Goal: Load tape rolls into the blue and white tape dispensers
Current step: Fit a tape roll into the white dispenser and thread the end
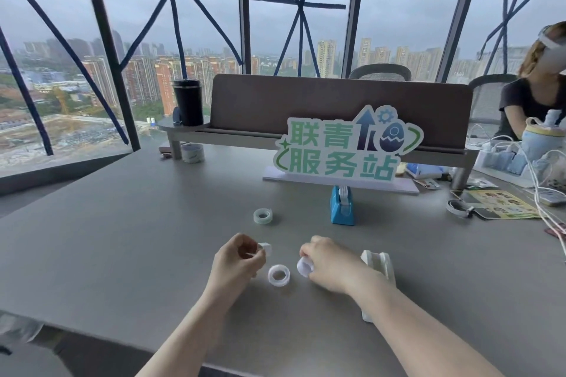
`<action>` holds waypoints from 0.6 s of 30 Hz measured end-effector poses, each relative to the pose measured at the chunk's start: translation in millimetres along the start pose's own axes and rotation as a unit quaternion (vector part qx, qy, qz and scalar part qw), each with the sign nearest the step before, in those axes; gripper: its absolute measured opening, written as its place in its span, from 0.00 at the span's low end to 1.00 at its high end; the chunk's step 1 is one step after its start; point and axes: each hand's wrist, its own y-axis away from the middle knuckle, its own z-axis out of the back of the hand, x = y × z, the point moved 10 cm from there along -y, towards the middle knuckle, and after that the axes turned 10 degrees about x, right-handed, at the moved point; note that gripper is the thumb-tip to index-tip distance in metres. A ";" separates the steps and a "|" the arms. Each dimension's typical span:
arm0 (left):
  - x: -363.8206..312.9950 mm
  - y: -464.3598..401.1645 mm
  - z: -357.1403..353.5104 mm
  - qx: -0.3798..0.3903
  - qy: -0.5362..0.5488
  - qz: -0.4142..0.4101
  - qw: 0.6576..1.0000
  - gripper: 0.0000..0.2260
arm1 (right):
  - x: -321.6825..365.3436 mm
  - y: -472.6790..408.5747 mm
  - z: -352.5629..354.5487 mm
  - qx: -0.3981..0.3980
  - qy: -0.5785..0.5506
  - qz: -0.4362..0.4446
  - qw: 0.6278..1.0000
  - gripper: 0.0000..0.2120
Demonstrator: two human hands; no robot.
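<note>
1. Tall windows [321, 9] criss-crossed with blue tape are showing an overcast city skyline.
2. A grey table [122, 239] is filling the foreground.
3. A brown desk divider [337, 101] is standing behind, mesh office chairs [379, 73] showing beyond.

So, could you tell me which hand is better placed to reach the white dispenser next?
The right hand, probably. The white dispenser sits just beyond it on the table's right side, while the left hand is across the loose tape roll, pinching a small white piece.

Right forearm [413, 315] hides the white dispenser [378, 266] (partly).
</note>
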 end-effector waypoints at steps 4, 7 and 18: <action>6.9 -5.0 9.9 -0.018 -0.029 -0.001 0.999 0.03 | -1.9 -13.1 -12.4 0.042 0.018 -0.006 0.999 0.15; 4.3 -11.6 12.7 -0.016 -0.022 0.006 1.000 0.04 | -3.8 -24.1 -0.9 0.035 0.004 -0.015 0.999 0.22; 8.0 -51.6 25.5 -0.026 0.007 0.000 1.000 0.04 | 30.0 -124.7 33.6 -0.059 -0.031 0.014 0.998 0.18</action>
